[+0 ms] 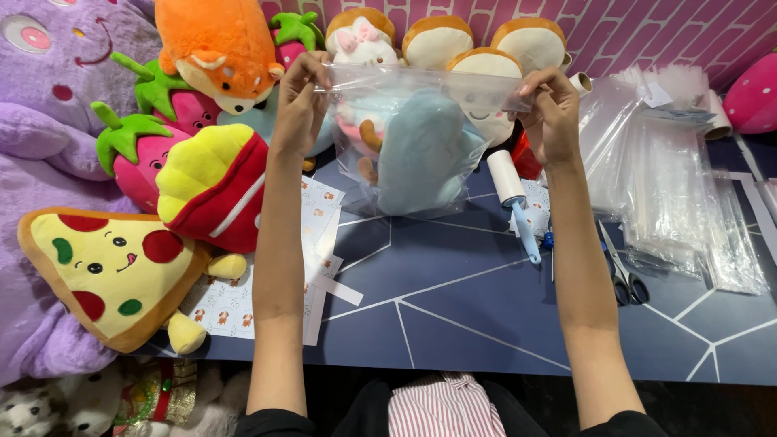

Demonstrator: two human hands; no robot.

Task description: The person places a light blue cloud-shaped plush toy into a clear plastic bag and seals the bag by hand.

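Both grips are pinched on the top edge of a clear plastic bag (421, 121): my left hand (301, 97) holds its left corner, my right hand (550, 109) its right. It hangs above the far middle of the table (453, 299) with a pale blue plush toy (421, 154) inside. Just right stands a lint roller (512, 198).

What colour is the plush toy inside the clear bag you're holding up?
Light blue plush toy inside the clear bag; the head view shows it, blurred by the plastic.
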